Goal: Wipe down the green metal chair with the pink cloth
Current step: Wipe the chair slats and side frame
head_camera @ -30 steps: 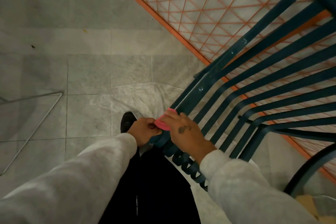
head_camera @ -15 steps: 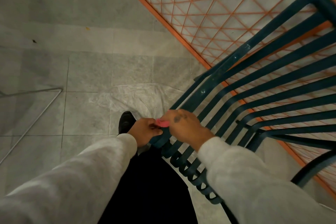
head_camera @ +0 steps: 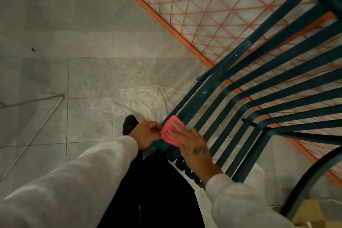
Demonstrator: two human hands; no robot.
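Note:
The green metal chair [head_camera: 259, 87] fills the right side, its dark slats fanning out from a curled front edge near my legs. A folded pink cloth [head_camera: 169, 131] lies on the near ends of the slats. My right hand [head_camera: 192, 146] presses it down with straight fingers on top of it. My left hand [head_camera: 148, 133] grips the chair's curled edge just left of the cloth, fingers curled round the end slat.
An orange wire-mesh frame [head_camera: 185, 11] lies on the tiled floor behind and under the chair. A white plastic sheet [head_camera: 133, 100] is spread under the chair. A thin metal rod frame [head_camera: 46, 114] stands at the left. My dark shoe [head_camera: 129, 124] is beside the chair.
The cloth was bunched and mostly hidden under my right hand; now it lies flatter and shows on the slats, with my right fingers stretched over it. My left hand has stayed put.

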